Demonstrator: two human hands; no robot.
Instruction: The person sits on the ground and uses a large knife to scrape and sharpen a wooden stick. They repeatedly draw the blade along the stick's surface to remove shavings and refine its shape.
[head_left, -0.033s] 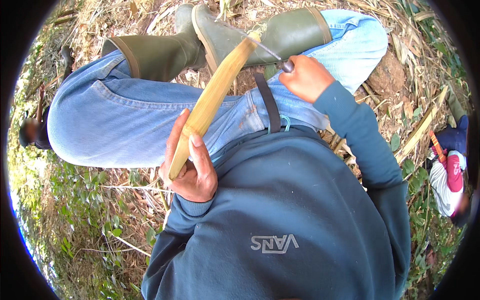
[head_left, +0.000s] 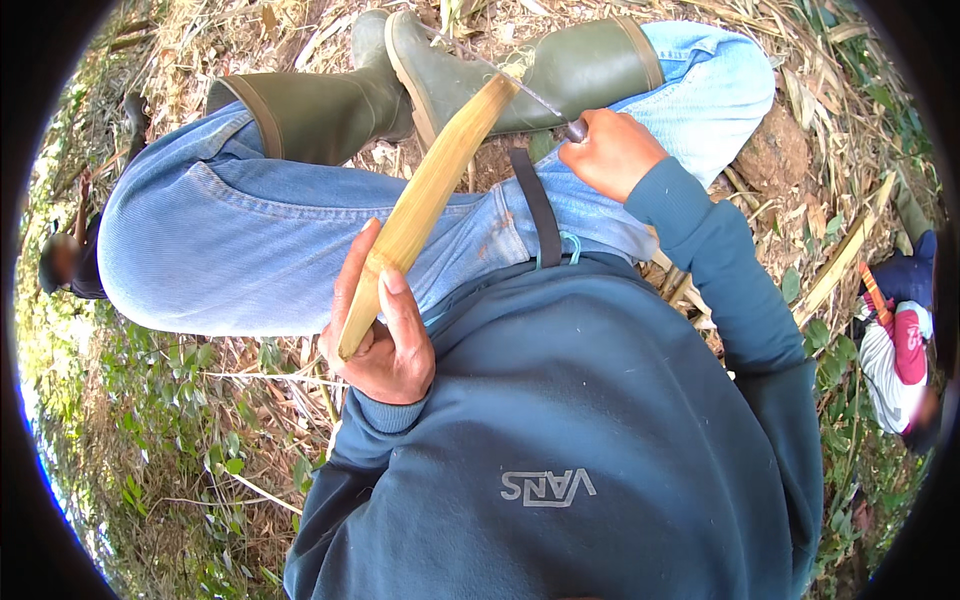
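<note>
A long yellowish piece that looks like split bamboo [head_left: 425,205] lies slantwise over my lap, its far end narrowed. Its near end rests in my left hand [head_left: 390,350], held between thumb and fingers. My right hand [head_left: 618,152] is closed round the dark handle of a knife [head_left: 577,130]. The thin blade runs up and left from the handle and crosses the far tip of the bamboo piece. Pale shavings curl at that tip, beside the blade. Part of the handle is hidden inside my right fist.
My legs in blue jeans [head_left: 270,240] are folded, with green rubber boots [head_left: 345,110] crossed ahead. Dry leaves and stalks cover the ground [head_left: 280,35]. A person [head_left: 900,350] is at the right edge, another [head_left: 65,262] at the left. Green plants [head_left: 150,430] grow at left.
</note>
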